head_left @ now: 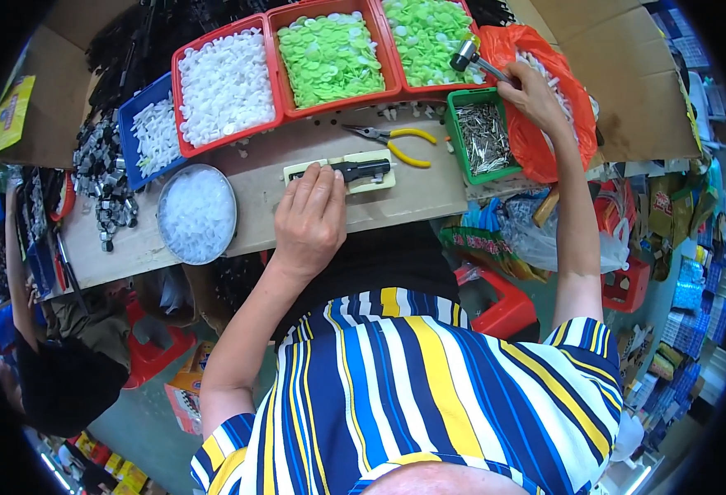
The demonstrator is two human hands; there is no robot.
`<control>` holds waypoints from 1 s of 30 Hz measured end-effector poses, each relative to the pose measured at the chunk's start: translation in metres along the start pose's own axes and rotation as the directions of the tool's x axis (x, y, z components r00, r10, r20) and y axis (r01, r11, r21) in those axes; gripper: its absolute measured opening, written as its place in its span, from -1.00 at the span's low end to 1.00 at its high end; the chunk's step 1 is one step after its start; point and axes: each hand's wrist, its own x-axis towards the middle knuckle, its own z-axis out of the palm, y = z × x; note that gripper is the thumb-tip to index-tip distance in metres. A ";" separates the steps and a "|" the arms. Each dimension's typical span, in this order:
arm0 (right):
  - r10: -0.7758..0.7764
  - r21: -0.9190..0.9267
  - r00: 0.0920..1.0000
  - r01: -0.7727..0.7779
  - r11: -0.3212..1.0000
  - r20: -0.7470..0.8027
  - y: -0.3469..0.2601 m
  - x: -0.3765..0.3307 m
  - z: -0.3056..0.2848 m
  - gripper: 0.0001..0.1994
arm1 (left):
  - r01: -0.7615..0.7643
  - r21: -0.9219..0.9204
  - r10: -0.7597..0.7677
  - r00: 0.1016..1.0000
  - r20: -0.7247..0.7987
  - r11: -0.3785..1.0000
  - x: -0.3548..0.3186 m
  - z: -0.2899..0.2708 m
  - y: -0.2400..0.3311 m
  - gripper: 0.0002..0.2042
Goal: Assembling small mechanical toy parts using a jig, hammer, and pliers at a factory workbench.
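My left hand [311, 216] rests closed on the near end of a long black plastic part [363, 171], its fingers pressed together over it. That part lies in a cream-coloured block fixture [353, 186] on the table; the fingers hide its left end. Raised at the right, my right hand [535, 97] is closed round the handle of a small hammer [464, 56]. The dark hammer head hangs over the edge of the right-hand bin of green discs [429, 41]. Pliers with yellow handles [392, 142] lie just behind the fixture.
Red bins hold white pieces [224, 82] and green discs [330, 58]. A blue bin [128, 153], a round bowl [233, 216], a green box of metal pins [480, 136] and a red plastic bag [536, 161] surround the work spot. Another person [74, 371] sits at the left.
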 end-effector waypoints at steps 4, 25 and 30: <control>-0.121 -0.143 0.979 0.097 0.985 -0.167 -0.022 -0.009 -0.016 -0.80 | -0.008 0.009 0.008 1.000 0.002 1.000 0.000 0.000 -0.001 -0.78; -0.365 0.139 0.915 0.389 0.911 -0.170 -0.171 -0.123 0.052 -0.67 | -0.066 0.040 0.066 0.998 0.015 0.997 0.002 0.000 -0.003 -0.76; -0.261 0.044 0.950 0.258 0.965 0.171 -0.174 -0.116 0.048 -0.67 | -0.029 0.042 0.027 0.999 0.038 0.999 -0.006 -0.002 0.005 -0.74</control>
